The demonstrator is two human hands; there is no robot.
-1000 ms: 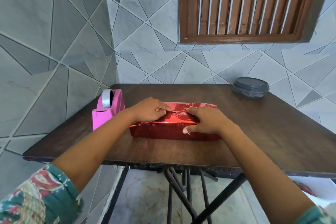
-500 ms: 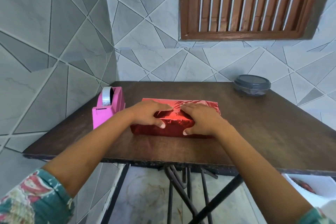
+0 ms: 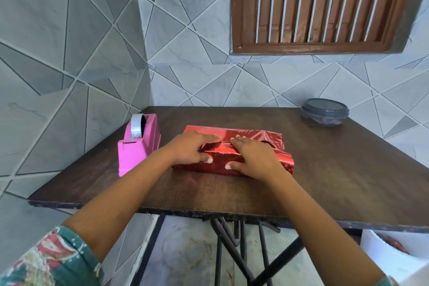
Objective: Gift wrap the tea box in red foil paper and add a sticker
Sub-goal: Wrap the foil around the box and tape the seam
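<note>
The tea box wrapped in red foil paper (image 3: 253,134) lies lengthwise in the middle of the dark wooden table (image 3: 325,169). My left hand (image 3: 192,148) rests on its left half, fingers on top and thumb down the near side. My right hand (image 3: 253,158) presses the middle and right part, fingers along the foil seam and thumb on the near face. The foil stands loose and open at the right end. No sticker is in view.
A pink tape dispenser (image 3: 139,144) with a roll of clear tape stands left of the box near the tiled wall. A round grey lidded container (image 3: 324,111) sits at the table's far right. A white bin (image 3: 394,253) is below the table at right.
Both hands have shifted slightly on the foil, with thumbs now lower on the near side. The box's right end has turned a little toward me, showing the loose foil end.
</note>
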